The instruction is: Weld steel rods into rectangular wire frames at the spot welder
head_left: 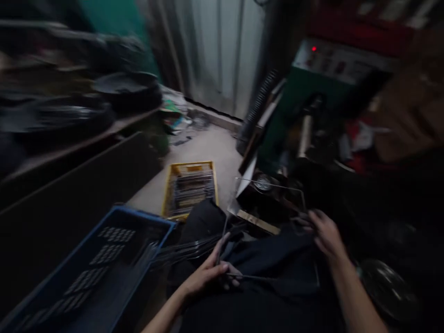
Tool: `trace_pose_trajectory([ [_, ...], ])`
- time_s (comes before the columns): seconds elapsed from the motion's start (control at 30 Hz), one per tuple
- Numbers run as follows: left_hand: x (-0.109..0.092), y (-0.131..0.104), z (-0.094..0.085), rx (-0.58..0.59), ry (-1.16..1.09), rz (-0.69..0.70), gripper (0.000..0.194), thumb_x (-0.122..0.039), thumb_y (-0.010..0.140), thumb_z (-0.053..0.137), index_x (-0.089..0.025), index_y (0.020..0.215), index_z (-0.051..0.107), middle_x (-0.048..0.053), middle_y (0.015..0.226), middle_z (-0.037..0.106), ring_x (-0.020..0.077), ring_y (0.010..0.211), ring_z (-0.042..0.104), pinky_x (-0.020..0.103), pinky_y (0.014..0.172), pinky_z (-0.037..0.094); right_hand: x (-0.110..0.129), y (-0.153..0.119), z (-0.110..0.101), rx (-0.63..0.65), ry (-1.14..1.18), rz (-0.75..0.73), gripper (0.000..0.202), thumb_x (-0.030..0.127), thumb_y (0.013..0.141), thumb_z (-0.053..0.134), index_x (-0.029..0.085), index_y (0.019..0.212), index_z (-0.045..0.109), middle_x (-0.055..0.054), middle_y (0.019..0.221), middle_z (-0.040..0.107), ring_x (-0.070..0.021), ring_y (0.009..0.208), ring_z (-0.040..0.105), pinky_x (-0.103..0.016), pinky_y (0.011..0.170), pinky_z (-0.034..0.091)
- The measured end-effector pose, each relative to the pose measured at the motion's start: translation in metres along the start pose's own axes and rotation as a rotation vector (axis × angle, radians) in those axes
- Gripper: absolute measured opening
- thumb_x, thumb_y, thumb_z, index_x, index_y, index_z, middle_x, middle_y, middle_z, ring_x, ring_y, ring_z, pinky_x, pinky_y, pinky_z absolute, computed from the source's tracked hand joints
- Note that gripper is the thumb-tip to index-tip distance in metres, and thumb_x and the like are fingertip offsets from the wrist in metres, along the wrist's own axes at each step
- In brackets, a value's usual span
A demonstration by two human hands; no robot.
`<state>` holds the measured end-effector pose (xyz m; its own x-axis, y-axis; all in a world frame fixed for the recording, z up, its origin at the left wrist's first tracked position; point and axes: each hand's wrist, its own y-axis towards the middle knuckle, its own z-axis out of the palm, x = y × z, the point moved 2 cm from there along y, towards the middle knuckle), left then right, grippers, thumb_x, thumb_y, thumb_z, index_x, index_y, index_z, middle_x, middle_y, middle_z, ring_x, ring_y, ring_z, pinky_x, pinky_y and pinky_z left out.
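Observation:
A thin bent wire frame (274, 184) spans the space between my two hands, above dark cloth on my lap. My left hand (215, 270) closes around its lower left part, thumb pressed toward the fingers. At the frame's right side, my right hand (322, 231) pinches the wire near a bend. Several more thin rods (187, 249) lie over my left leg, between my left hand and the blue crate (138, 212). The picture is dark and blurred, so the exact finger contact is hard to see.
A yellow crate (215, 185) with stacked metal pieces stands on the floor ahead. Black round trays (126, 90) sit on the left bench. A green machine (322, 85) with a red light stands at the right, and a corrugated hose (260, 101) leans beside it.

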<state>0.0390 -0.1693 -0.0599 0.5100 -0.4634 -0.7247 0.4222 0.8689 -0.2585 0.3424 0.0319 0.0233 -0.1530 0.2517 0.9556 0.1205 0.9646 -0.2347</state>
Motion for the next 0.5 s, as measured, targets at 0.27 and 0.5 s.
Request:
trace_pose_trajectory([
  [0.27, 0.017, 0.015, 0.014, -0.027, -0.078, -0.079, 0.102, -0.040, 0.090, 0.064, -0.034, 0.150, -0.018, 0.014, 0.105, 0.072, 0.0291, 0.092, 0.070, 0.031, 0.066, 0.053, -0.038, 0.040, 0.060, -0.025, 0.467, 0.274, 0.013, 0.021, 0.089, 0.064, 0.018, 0.086, 0.052, -0.004, 0.077, 0.074, -0.0170, 0.066, 0.074, -0.017, 0.046, 0.052],
  [0.5, 0.021, 0.022, 0.012, -0.062, -0.051, -0.102, 0.100, -0.043, 0.086, 0.067, -0.035, 0.152, -0.007, 0.014, 0.111, 0.071, 0.0278, 0.096, 0.070, 0.031, 0.072, 0.052, -0.044, 0.084, 0.092, -0.177, 0.646, 0.181, 0.018, 0.020, 0.089, 0.065, 0.018, 0.081, 0.050, 0.001, 0.064, 0.067, -0.0145, 0.060, 0.072, -0.015, 0.044, 0.051],
])
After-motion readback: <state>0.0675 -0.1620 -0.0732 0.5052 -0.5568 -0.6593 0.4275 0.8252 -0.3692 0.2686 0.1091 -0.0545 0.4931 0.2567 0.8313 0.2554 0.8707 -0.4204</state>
